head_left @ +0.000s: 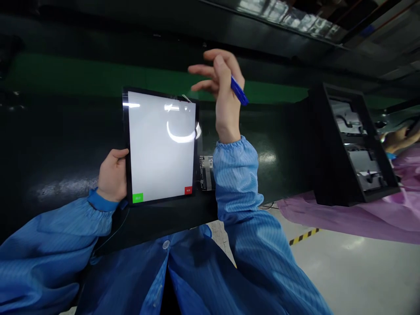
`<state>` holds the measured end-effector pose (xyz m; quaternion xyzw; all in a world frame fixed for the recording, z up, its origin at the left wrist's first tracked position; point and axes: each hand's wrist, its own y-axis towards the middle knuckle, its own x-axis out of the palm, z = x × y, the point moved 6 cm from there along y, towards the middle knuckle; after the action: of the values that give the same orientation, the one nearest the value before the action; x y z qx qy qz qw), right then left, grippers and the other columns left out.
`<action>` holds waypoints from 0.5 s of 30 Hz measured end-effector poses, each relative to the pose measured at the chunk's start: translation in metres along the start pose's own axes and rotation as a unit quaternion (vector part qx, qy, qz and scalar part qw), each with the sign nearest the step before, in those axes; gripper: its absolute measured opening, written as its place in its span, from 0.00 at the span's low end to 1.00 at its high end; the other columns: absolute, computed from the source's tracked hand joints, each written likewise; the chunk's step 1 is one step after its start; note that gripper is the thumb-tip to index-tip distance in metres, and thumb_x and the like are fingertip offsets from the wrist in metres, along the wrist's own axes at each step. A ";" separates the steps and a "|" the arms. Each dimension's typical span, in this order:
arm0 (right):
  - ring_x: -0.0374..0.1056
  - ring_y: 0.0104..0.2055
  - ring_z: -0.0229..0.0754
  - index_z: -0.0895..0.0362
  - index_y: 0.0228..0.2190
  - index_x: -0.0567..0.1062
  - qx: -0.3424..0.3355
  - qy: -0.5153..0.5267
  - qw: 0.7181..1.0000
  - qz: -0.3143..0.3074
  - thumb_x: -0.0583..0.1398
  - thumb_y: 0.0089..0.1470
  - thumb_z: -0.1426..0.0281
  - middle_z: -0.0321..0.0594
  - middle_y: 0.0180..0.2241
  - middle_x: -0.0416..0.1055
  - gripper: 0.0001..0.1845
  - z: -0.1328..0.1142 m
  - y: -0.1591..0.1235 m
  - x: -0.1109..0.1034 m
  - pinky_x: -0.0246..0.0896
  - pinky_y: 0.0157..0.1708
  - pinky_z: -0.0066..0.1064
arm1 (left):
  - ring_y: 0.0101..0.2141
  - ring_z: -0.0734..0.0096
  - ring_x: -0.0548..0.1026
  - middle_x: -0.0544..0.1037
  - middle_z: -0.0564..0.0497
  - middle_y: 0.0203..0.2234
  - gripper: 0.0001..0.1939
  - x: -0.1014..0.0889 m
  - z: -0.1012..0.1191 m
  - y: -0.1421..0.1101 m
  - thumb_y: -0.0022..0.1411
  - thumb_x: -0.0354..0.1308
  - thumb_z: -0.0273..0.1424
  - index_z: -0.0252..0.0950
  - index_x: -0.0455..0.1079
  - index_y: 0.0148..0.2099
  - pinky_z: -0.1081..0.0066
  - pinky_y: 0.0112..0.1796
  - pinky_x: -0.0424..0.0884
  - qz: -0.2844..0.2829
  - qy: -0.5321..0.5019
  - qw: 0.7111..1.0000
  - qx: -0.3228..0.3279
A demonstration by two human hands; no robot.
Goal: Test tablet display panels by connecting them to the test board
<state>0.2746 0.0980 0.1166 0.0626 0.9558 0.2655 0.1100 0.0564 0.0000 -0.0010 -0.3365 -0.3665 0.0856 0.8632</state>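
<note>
Lit tablet in the left hand, blue pen in the raised right

In the head view, a tablet [162,146] stands out over the dark bench [65,135], its screen white, with a green block at the lower left corner and a red one at the lower right. Lamp reflections cross its upper part. The left hand [113,175] grips its left edge, the thumb on the rim and the other fingers mostly hidden. The right hand [226,89] is raised beyond the tablet's upper right corner, apart from it, fingers loosely spread and a blue pen [239,91] tucked in, one end jutting past the back of the hand. Just right of the tablet lies an electronic assembly [206,173], partly covered by the right sleeve [234,179]. Farther right is a black box [320,162] with two openings; beyond it show a co-worker's hand [398,140] and pink garment [348,218].
</note>
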 end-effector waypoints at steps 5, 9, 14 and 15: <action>0.74 0.44 0.38 0.51 0.44 0.70 -0.108 -0.102 0.983 -0.104 0.49 0.68 0.63 0.36 0.46 0.71 0.12 -0.063 -0.030 0.010 0.71 0.48 0.31 | 0.47 0.53 0.78 0.83 0.47 0.33 0.15 0.004 -0.001 -0.003 0.61 0.49 0.29 0.27 0.74 0.41 0.61 0.52 0.72 -0.001 -0.041 0.999 -0.012; 0.58 0.65 0.58 0.54 0.50 0.73 -0.187 -0.289 0.876 -0.337 0.66 0.53 0.58 0.44 0.57 0.69 0.25 -0.062 -0.087 0.061 0.48 0.66 0.57 | 0.49 0.51 0.77 0.83 0.47 0.37 0.16 0.005 -0.002 -0.004 0.60 0.50 0.30 0.29 0.74 0.45 0.57 0.52 0.72 -0.018 -0.032 0.999 -0.024; 0.55 0.67 0.50 0.52 0.44 0.76 -0.178 -0.353 0.863 -0.316 0.59 0.61 0.73 0.45 0.61 0.65 0.10 -0.032 -0.127 0.069 0.54 0.65 0.52 | 0.48 0.49 0.77 0.83 0.48 0.39 0.18 0.003 0.000 -0.003 0.57 0.52 0.30 0.29 0.73 0.48 0.55 0.50 0.73 -0.038 -0.025 0.999 -0.010; 0.58 0.66 0.48 0.53 0.41 0.77 -0.178 -0.345 0.872 -0.300 0.57 0.62 0.74 0.44 0.60 0.67 0.10 -0.032 -0.130 0.064 0.58 0.64 0.48 | 0.47 0.49 0.77 0.83 0.48 0.39 0.18 0.001 0.001 -0.002 0.57 0.53 0.30 0.29 0.73 0.47 0.56 0.50 0.74 -0.038 -0.020 0.999 -0.004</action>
<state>0.1973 -0.0170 0.0645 -0.1599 0.7668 0.3469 0.5159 0.0562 -0.0007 0.0015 -0.3243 -0.3968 0.0581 0.8568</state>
